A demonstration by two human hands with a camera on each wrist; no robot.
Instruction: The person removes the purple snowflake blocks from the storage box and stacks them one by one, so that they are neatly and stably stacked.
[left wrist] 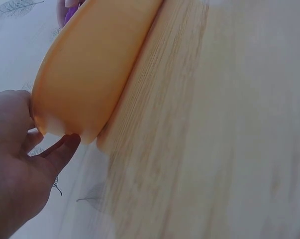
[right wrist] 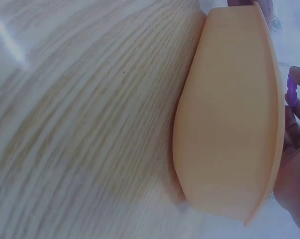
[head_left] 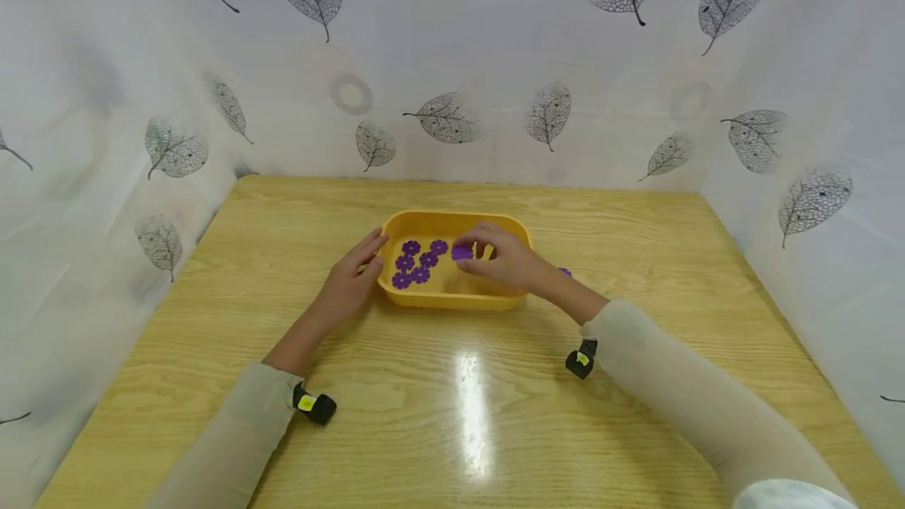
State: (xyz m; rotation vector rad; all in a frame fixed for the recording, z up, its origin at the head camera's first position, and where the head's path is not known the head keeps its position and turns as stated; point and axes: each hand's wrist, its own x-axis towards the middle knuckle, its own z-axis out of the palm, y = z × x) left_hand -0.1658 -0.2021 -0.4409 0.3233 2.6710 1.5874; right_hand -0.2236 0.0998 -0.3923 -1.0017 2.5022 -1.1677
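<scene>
A yellow tray (head_left: 452,302) stands on the table with several purple notched discs (head_left: 420,274) in its left half. Over the tray's right half, the right hand (head_left: 503,259) pinches one purple disc (head_left: 462,253) between thumb and fingers; the right wrist view shows this disc (right wrist: 292,90) edge-on above the rim. At the tray's left end, the left hand (head_left: 348,280) rests with its fingertips on the rim and wall, fingers nearly straight. In the left wrist view the left hand (left wrist: 25,159) touches the tray's end wall (left wrist: 90,74) with thumb and fingers.
Another purple piece (head_left: 565,271) lies on the wooden table (head_left: 396,415) just right of the tray, partly hidden by the right forearm. A white cloth with leaf prints (head_left: 452,45) hangs behind the table and along both sides. Both wrists carry small black devices (head_left: 580,360).
</scene>
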